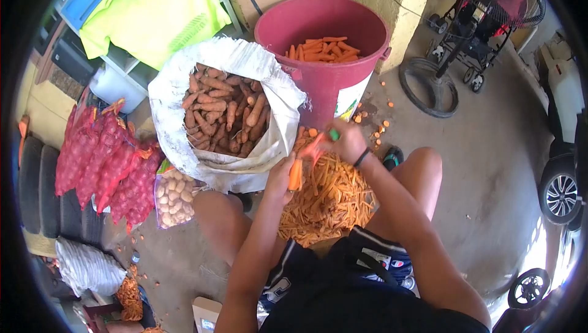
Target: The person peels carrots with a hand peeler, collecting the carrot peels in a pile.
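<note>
My left hand point(280, 180) is wrapped round a carrot point(296, 175), whose bright orange, peeled part sticks out past the fingers. Just to the right, my right hand point(347, 142) grips a peeler; its green end point(334, 134) pokes out of the fist, and a reddish-orange part point(315, 148) reaches toward the carrot. Below both hands, between my legs, lies a big heap of carrot peelings point(327, 201). Ahead to the left, a white woven sack point(165, 97) with its rim rolled down holds unpeeled carrots point(223, 109). Behind it stands a maroon bin point(318, 91) with peeled carrots point(324, 49) inside.
Red mesh sacks point(101, 161) and a bag of potatoes point(174, 195) sit at the left, beside stacked tires point(49, 186). Carrot ends point(380, 128) are scattered on the floor right of the bin. A pedestal fan point(438, 82) stands at the back right.
</note>
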Tool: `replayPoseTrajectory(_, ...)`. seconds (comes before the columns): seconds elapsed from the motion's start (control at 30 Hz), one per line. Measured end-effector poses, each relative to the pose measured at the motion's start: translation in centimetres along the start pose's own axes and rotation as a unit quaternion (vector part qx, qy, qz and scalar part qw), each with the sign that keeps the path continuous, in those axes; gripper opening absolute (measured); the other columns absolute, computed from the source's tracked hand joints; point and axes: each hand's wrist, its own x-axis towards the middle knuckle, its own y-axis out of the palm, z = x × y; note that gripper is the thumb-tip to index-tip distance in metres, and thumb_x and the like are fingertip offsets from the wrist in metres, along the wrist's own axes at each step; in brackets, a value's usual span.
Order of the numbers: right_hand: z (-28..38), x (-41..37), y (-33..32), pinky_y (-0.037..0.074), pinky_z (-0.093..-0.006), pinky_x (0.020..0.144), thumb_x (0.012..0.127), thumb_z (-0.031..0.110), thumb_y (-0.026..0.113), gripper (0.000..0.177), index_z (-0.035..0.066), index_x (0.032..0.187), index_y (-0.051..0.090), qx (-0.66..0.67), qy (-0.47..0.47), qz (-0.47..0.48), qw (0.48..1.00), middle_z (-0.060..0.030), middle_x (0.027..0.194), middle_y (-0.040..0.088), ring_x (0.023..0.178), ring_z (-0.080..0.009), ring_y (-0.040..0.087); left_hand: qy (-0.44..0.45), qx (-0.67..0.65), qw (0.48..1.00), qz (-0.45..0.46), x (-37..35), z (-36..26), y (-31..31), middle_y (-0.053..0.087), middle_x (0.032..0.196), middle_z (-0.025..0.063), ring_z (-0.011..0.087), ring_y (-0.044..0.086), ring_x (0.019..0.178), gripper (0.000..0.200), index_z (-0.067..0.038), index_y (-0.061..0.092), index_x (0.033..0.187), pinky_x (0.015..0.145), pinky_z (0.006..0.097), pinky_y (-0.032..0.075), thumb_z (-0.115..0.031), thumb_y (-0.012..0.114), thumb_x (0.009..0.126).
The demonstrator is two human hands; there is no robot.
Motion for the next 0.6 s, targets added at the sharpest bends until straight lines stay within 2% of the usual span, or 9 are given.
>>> replayPoseTrajectory(0.03,-1.7,1.0,-0.2,0.054,-0.0369,0.068,0.068,0.023,0.091,0.045,0.003,0.099,0.066,-0.018,0.014,-0.047,0.999,-0.0122,0.084,0.067,0.075,-0.0273,0.068,-0.003,-0.013,1.0,-0.003,-0.4,-0.1,0.2,0.062,0.084,0.0054,0.0134,0.06,0.072,0.028,-0.006,0.06,0.107,0.058,0.029,0.05,-0.033,0.052,0.105)
replayPoseTrajectory(0.1,-3.3,0.8,-0.6,0.055,-0.043,0.074,0.073,0.028,0.087,0.048,0.005,0.109,0.065,-0.046,0.071,-0.037,0.996,-0.0151,0.094,0.069,0.085,-0.0336,0.068,-0.006,-0.038,0.999,-0.002,-0.5,-0.5,1.1,0.062,0.085,0.0048,0.0136,0.06,0.074,0.027,-0.006,0.061,0.11,0.059,0.028,0.05,-0.032,0.054,0.105)
replayPoseTrajectory(0.2,-3.5,-0.6,0.0,0.054,-0.0463,0.077,0.08,0.03,0.081,0.043,0.008,0.114,0.064,-0.113,0.087,0.053,0.988,-0.0167,0.095,0.068,0.088,-0.0365,0.068,0.087,0.245,0.965,0.031,1.1,0.7,0.3,0.066,0.095,0.0051,0.0153,0.063,0.083,0.025,-0.006,0.06,0.117,0.065,0.0278,0.053,-0.026,0.058,0.103)
replayPoseTrajectory(0.3,-3.4,-1.5,0.4,0.053,-0.0483,0.079,0.085,0.029,0.074,0.038,0.01,0.117,0.064,-0.106,0.15,0.067,0.981,-0.0184,0.098,0.068,0.093,-0.0385,0.067,0.141,0.159,0.977,-0.02,0.9,0.1,0.2,0.067,0.106,0.0055,0.0168,0.065,0.094,0.027,-0.005,0.059,0.123,0.073,0.0282,0.056,-0.02,0.061,0.101)
replayPoseTrajectory(0.33,-2.8,-1.6,0.5,0.053,-0.0468,0.078,0.086,0.027,0.072,0.029,0.006,0.105,0.068,-0.099,0.169,0.052,0.979,-0.0177,0.095,0.069,0.088,-0.0364,0.068,0.09,0.024,0.995,-0.023,-0.8,-2.0,1.1,0.067,0.114,0.0063,0.0147,0.066,0.098,0.022,-0.003,0.063,0.118,0.082,0.0292,0.055,-0.013,0.065,0.098)
replayPoseTrajectory(0.43,-2.1,-2.0,1.2,0.053,-0.0461,0.077,0.087,0.023,0.069,0.024,0.006,0.103,0.068,-0.069,0.167,0.072,0.981,-0.0194,0.093,0.07,0.086,-0.0381,0.068,0.101,-0.079,0.988,0.089,-1.3,-3.5,0.4,0.067,0.112,0.0072,0.0142,0.067,0.094,0.026,-0.001,0.061,0.121,0.082,0.0289,0.056,-0.016,0.063,0.1)
replayPoseTrajectory(0.57,0.6,-2.4,1.9,0.055,-0.0488,0.073,0.089,0.02,0.065,0.021,0.006,0.103,0.07,-0.013,0.117,0.09,0.989,-0.022,0.089,0.07,0.082,-0.0408,0.068,0.108,-0.109,0.986,0.072,-0.2,-2.6,0.7,0.068,0.102,0.0089,0.0143,0.067,0.085,0.028,0.002,0.059,0.12,0.072,0.0263,0.057,-0.02,0.058,0.103)
replayPoseTrajectory(0.6,1.3,-2.5,2.0,0.055,-0.0483,0.073,0.089,0.019,0.065,0.02,0.005,0.102,0.07,-0.016,0.111,0.086,0.99,-0.022,0.089,0.07,0.082,-0.0404,0.068,0.137,-0.08,0.986,0.048,0.0,-2.3,1.4,0.068,0.097,0.0075,0.0112,0.064,0.079,0.027,0.002,0.059,0.12,0.064,0.0231,0.052,-0.018,0.06,0.102)
